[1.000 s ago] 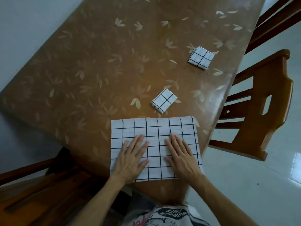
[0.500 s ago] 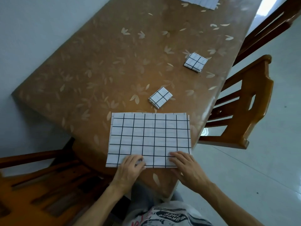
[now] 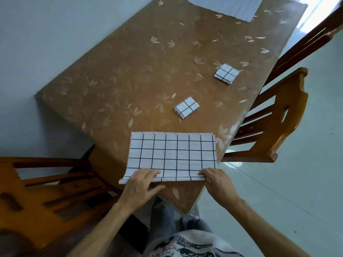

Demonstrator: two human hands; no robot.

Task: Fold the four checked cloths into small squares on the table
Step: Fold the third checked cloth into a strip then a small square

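Both hands are on the near edge now. The half-folded checked cloth (image 3: 172, 154) lies at the near corner of the table (image 3: 120, 80), its long axis running left to right across the person. The long near edge is the one being gripped. The left hand (image 3: 141, 184) has fingers curled over the top of that edge with the thumb tucked beneath, a pinch set a little way in from the left corner. That corner is loose and seems to hang just off the table's side. The right hand (image 3: 217, 180) is right at the near right corner with its fingers curled onto it; it looks like a pinch, though the thumb is hidden. The near edge is lifted and curling, while the rest of the cloth lies flat, stretching away from the grip towards the far edge. So the move looks like a fold straight away from the body, near edge carried over to meet far edge. Neither hand is better placed for this, so they need to travel together or the edges will skew. Watch that free left corner, which could droop and fold under. Two folded squares, one near (image 3: 186, 107) and one farther right (image 3: 226, 73), sit well beyond. The fourth cloth (image 3: 228, 6) waits unfolded at the far end.
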